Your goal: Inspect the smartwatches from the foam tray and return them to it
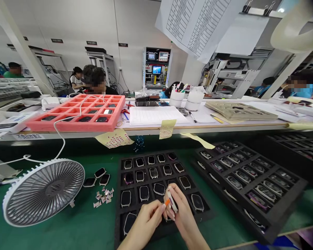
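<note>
Over the black foam tray point(117, 208) of watch bodies, my two hands meet. My right hand point(181, 208) is wrapped round a watch body point(173, 202) with a pale edge, tilted on its side. In my left hand point(149, 215), thumb and fingers pinch a small orange-tipped thing point(167, 202), its tip touching or very near the watch's side. Square dark-faced watches, such as one point(144, 193) left of the hands, sit in the tray's compartments. Part of the tray is hidden under my hands.
A white fan point(54, 189) stands at the left, beside loose watches point(104, 179) and small pinkish pieces point(103, 197). More black trays point(276, 215) of watches are stacked at the right. A red foam tray point(73, 125) lies on the shelf. People sit beyond it.
</note>
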Demonstrator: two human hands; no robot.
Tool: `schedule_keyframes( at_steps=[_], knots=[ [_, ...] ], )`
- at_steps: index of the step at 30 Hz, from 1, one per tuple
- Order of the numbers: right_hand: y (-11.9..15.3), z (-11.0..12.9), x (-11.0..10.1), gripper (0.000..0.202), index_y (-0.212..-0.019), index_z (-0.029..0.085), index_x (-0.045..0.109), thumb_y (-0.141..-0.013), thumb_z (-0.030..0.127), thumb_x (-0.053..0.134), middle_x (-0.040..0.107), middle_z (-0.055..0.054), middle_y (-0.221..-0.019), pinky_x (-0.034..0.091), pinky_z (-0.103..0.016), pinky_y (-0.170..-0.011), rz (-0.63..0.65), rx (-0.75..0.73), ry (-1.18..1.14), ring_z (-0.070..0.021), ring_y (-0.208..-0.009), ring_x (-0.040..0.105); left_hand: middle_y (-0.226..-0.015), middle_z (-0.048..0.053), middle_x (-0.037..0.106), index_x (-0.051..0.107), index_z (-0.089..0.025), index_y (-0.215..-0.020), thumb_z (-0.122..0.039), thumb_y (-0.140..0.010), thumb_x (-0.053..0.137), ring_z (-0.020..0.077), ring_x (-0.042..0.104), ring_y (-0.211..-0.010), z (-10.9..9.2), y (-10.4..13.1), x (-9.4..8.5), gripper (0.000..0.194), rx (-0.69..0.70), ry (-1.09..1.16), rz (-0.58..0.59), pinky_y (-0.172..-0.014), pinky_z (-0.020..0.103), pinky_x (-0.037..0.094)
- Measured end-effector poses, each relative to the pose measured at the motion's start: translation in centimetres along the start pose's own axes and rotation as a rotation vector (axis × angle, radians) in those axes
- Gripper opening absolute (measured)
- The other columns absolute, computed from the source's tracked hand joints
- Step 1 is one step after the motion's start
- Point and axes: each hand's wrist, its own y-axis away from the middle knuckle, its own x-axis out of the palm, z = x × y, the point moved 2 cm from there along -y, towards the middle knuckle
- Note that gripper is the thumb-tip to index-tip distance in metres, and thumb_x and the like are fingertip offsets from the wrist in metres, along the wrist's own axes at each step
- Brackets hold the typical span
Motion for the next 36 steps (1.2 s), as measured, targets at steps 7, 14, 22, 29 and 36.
schedule_keyframes(
  at_steps=[7,14,22,29,36],
  knots=[
    [0.0,-0.3,-0.2,0.030,-0.072,0.020,0.044,-0.082,0.040,0.064,0.045,0.009,-0.050,0.022,-0.013,-0.031,0.004,0.004,-0.017,-0.0013,-0.033,0.028,-0.050,-0.006,0.037,0.056,-0.013,-0.071,-0.049,-0.091,0.040,0.0071,0.030,-0.047,0.2,0.0,-0.2,0.045,0.000,-0.047,0.017,-0.047,0.021,0.022],
    [0.1,-0.2,0.0,0.034,-0.073,0.020,0.044,-0.080,0.046,0.065,0.041,0.010,-0.048,0.019,-0.014,-0.032,-0.023,0.000,0.056,-0.0015,-0.032,0.025,-0.048,-0.007,0.034,0.059,-0.012,-0.072,-0.051,-0.090,0.040,0.0073,0.028,-0.046,0.1,0.1,-0.3,0.046,-0.019,-0.063,0.000,-0.047,0.022,0.021],
    [0.0,-0.6,-0.1,0.040,-0.069,0.020,0.042,-0.070,0.045,0.074,0.039,0.011,-0.048,0.015,-0.015,-0.034,-0.012,0.141,-0.121,-0.0012,-0.035,0.018,-0.044,-0.007,0.036,0.061,-0.012,-0.072,-0.053,-0.089,0.041,0.0061,0.028,-0.041,0.5,-0.2,0.0,0.049,-0.016,-0.041,0.008,-0.045,0.021,0.022],
    [-0.2,-1.4,-0.8,0.036,-0.079,0.022,0.049,-0.064,0.036,0.079,0.037,0.011,-0.047,0.025,-0.015,-0.037,-0.086,0.204,-0.264,-0.0043,-0.037,0.027,-0.040,-0.008,0.033,0.059,-0.012,-0.072,-0.064,-0.084,0.042,0.0050,0.025,-0.037,0.9,-0.3,1.1,0.056,-0.008,0.048,-0.018,-0.041,0.021,0.019],
    [0.5,-0.9,0.0,0.038,-0.086,0.023,0.051,-0.069,0.050,0.072,0.038,0.010,-0.049,0.017,-0.014,-0.034,-0.156,0.127,0.029,-0.0034,-0.037,0.024,-0.051,-0.004,0.044,0.048,-0.016,-0.065,-0.066,-0.078,0.049,0.0076,0.039,-0.044,1.1,-0.8,0.8,0.052,-0.019,0.103,-0.121,-0.046,0.020,0.034]
  ],
)
